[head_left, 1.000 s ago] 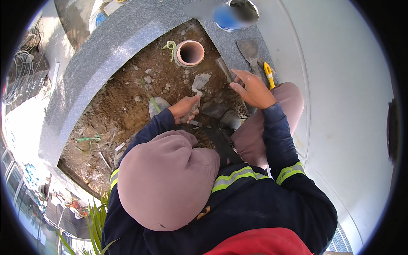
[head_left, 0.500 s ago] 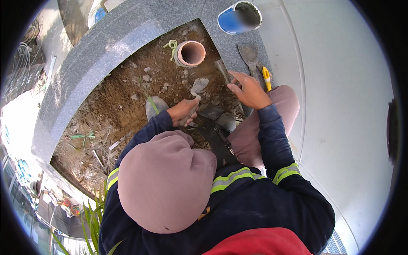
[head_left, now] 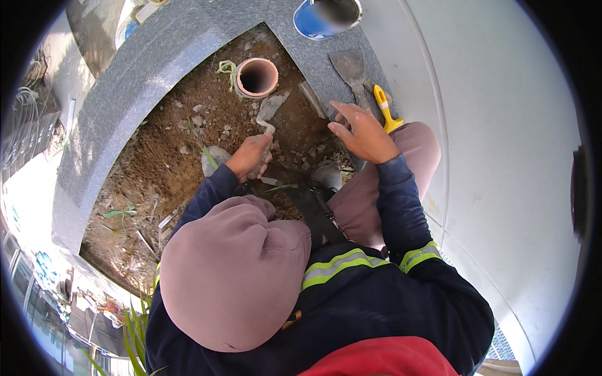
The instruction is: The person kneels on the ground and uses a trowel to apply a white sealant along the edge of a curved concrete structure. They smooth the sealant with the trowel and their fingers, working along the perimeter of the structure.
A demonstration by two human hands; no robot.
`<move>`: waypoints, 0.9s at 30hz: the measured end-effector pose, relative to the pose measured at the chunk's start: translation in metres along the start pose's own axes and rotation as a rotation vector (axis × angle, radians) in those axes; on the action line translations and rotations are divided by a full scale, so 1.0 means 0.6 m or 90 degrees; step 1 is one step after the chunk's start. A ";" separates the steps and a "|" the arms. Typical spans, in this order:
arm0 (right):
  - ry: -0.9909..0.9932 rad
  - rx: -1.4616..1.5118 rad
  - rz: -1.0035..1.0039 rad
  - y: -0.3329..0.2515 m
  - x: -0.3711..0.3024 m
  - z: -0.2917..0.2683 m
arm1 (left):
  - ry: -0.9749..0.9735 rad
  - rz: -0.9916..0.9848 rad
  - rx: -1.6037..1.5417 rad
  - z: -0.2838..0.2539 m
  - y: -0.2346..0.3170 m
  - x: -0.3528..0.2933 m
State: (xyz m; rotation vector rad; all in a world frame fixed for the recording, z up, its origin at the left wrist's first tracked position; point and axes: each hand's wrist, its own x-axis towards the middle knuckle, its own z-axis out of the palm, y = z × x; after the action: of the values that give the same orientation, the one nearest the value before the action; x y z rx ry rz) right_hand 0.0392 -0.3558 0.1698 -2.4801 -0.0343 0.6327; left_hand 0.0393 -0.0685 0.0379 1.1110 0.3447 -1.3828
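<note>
Gripping the handle of a small grey metal trowel with a pale curved neck [head_left: 272,108] in the left hand [head_left: 249,156], near the centre of the frame, with fingers wrapped round it. Points the blade upward in the frame over brown, stony soil [head_left: 150,147], just beside the lower side of a round, orange-pink pipe [head_left: 255,94] at upper centre, bound with pale green string [head_left: 226,67]. Holds the right hand [head_left: 365,133] open and free, right of centre, with thumb and fingers parted and slightly bent. Cannot tell whether those fingertips touch anything. Has near them, at upper right, a broad grey metal scraper [head_left: 348,66] lying on a speckled grey stone border [head_left: 308,57], beside a yellow-handled tool [head_left: 384,108]. Shows a blue-and-white bucket [head_left: 307,22] at the top edge, right of centre.
</note>
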 end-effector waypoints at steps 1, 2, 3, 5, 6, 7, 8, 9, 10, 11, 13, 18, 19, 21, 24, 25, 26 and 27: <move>0.003 0.007 -0.003 0.001 -0.001 0.001 | -0.003 0.009 -0.025 0.000 0.005 0.007; 0.007 0.014 -0.007 0.000 -0.001 0.002 | -0.001 -0.001 -0.057 0.005 0.002 0.009; 0.010 0.020 -0.010 0.000 -0.002 0.003 | -0.014 -0.028 -0.054 0.004 0.000 0.007; 0.018 0.009 -0.015 -0.004 -0.007 -0.004 | -0.035 -0.079 -0.046 -0.005 0.001 0.000; 0.022 0.004 -0.018 -0.005 -0.009 -0.007 | -0.066 -0.099 0.008 0.002 -0.013 -0.002; 0.024 0.009 -0.024 -0.006 -0.005 -0.007 | -0.085 -0.117 0.062 0.010 -0.038 -0.008; 0.026 0.012 -0.022 -0.003 -0.007 -0.007 | -0.112 -0.140 0.115 0.017 -0.052 -0.008; 0.028 0.016 -0.020 -0.003 -0.007 -0.005 | -0.115 -0.124 0.119 0.016 -0.056 -0.005; 0.026 0.016 -0.017 -0.006 -0.008 -0.006 | -0.125 -0.110 0.121 0.020 -0.060 -0.001; 0.023 0.017 -0.014 -0.013 -0.006 -0.010 | -0.134 -0.095 0.123 0.021 -0.063 0.000; 0.026 0.018 -0.008 -0.011 -0.011 -0.009 | -0.133 -0.055 0.117 0.014 -0.058 -0.005; 0.043 -0.004 -0.020 -0.001 -0.015 -0.007 | -0.009 0.043 0.094 0.011 -0.009 -0.029; 0.041 0.007 -0.028 -0.004 -0.014 -0.008 | 0.021 0.070 0.078 0.011 -0.001 -0.023; 0.040 0.029 -0.042 -0.012 -0.008 -0.006 | 0.126 0.145 0.235 0.009 -0.002 -0.004; 0.022 0.030 -0.026 -0.016 -0.004 -0.005 | 0.262 0.290 0.488 0.027 -0.006 0.026; 0.035 0.027 -0.021 -0.010 -0.005 0.002 | 0.263 0.295 0.500 0.039 -0.005 0.031; 0.048 0.028 -0.021 -0.004 -0.005 0.014 | 0.271 0.300 0.514 0.046 -0.003 0.031; 0.061 0.030 -0.022 -0.002 -0.003 0.022 | 0.243 0.278 0.473 0.050 -0.006 0.033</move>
State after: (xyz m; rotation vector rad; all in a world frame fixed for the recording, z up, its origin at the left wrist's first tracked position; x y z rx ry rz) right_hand 0.0320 -0.3478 0.1616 -2.4561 -0.0248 0.4950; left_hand 0.0289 -0.1028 0.0359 1.9395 -0.1689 -0.9042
